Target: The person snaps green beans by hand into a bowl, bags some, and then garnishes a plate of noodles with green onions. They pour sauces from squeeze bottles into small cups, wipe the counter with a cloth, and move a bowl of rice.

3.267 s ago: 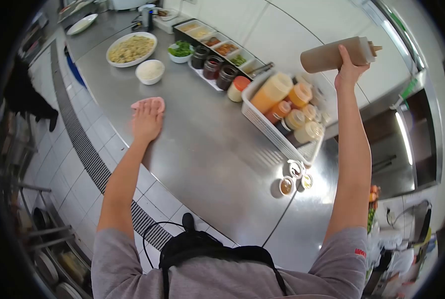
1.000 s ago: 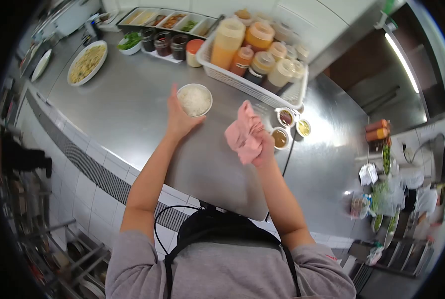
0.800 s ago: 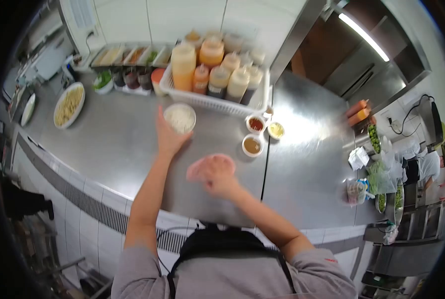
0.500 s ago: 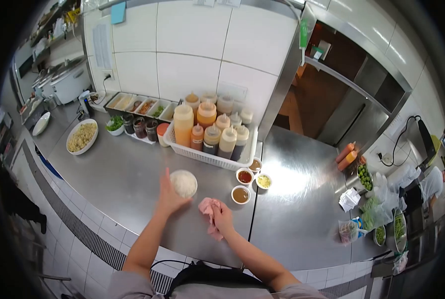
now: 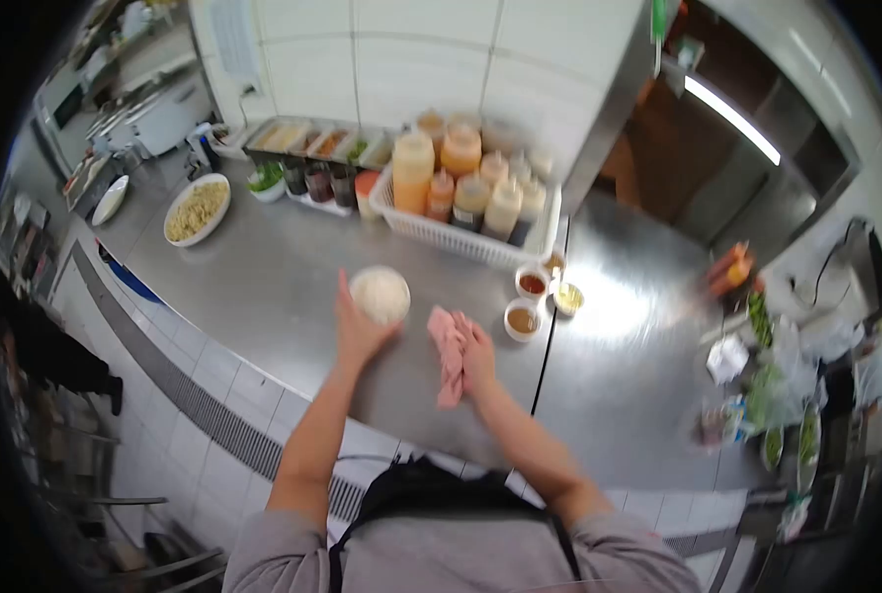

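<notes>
My left hand (image 5: 361, 328) is against the near left side of a round white bowl of rice (image 5: 380, 295), with thumb and fingers spread around its edge. A crumpled pink cloth (image 5: 450, 358) is in my right hand (image 5: 474, 354), whose fingers are closed on it above the steel counter. To the right of the cloth are small cups: one of brown sauce (image 5: 522, 321), one of red sauce (image 5: 532, 284) and one with yellow bits (image 5: 568, 297).
Behind the bowl stands a white basket (image 5: 451, 235) of squeeze bottles. An oval dish of noodles (image 5: 197, 210) lies at the left. Bags (image 5: 785, 376) and greens are at the right. A person's dark-clothed leg (image 5: 65, 341) shows at far left.
The camera view has shifted, so the counter items appear higher and further right. The pink cloth now hangs longer and straighter at my right hand. My left hand stays at the bowl.
</notes>
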Motion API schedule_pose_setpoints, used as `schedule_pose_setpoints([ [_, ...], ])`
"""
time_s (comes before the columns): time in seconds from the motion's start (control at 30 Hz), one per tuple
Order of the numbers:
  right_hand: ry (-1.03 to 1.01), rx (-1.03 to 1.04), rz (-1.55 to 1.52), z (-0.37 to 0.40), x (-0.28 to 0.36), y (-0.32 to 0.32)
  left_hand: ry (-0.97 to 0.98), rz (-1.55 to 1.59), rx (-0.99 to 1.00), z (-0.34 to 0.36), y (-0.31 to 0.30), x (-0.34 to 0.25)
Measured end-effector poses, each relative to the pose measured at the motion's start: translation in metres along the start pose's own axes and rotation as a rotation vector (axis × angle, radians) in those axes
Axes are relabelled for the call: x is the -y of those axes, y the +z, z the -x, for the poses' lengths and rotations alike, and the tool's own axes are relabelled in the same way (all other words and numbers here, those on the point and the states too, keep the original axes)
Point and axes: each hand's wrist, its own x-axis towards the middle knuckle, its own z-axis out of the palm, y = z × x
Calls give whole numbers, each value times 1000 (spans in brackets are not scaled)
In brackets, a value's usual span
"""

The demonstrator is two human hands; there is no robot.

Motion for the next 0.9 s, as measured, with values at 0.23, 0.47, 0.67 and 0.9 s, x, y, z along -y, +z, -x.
schedule_pose_setpoints([
  [0.23, -905, 702, 1456, 28, -76, 34, 244, -315, 95, -78, 27, 125],
  [0.47, -836, 287, 1570, 35, -31, -7, 66, -168, 65, -85, 33, 52],
  [0.67, -482, -71, 1745, 116, 53, -124, 221, -243, -112, -61, 25, 42],
  [0.9, -450, -597, 2176, 241, 151, -274, 248, -122, -120, 38, 53, -55],
])
